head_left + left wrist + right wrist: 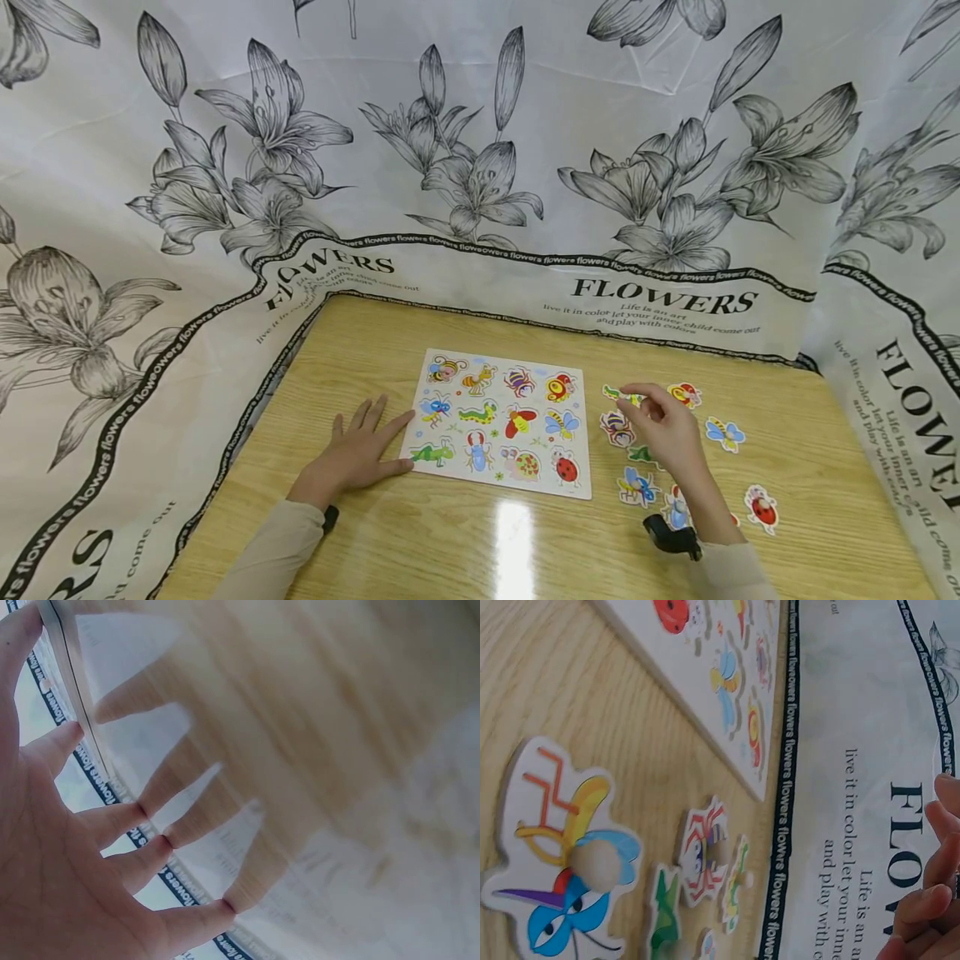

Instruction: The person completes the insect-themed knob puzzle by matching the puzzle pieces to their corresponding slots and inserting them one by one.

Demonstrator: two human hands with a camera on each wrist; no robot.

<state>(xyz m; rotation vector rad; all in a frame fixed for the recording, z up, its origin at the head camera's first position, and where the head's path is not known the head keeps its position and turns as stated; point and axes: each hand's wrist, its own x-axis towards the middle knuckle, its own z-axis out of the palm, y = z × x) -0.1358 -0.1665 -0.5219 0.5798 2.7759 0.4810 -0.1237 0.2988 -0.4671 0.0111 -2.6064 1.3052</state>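
A white puzzle board (pixel 498 492) with printed insects lies on the table. My left hand (pixel 360 454) is spread flat on the wood at its left side, thumb and index fingertips at its edge; the left wrist view shows the splayed fingers (pixel 112 825) beside the board's side (pixel 75 690). Over the loose knobbed pieces to the right hovers my right hand (pixel 663 429), fingers bent and nothing visible in them. Close by its fingertips lies the caterpillar piece (pixel 611 392), with the spider piece (pixel 617 429) just below. In the right wrist view both pieces lie apart from the bent fingers (pixel 926 900).
Other knobbed pieces lie about the right arm: a mosquito (pixel 637 486), a blue beetle (pixel 677 510), a bee (pixel 725 433), a ladybird (pixel 762 510) and a red-and-yellow insect (pixel 685 394). Flower-printed cloth (pixel 480 283) rises behind the wooden table (pixel 420 542) and along its sides.
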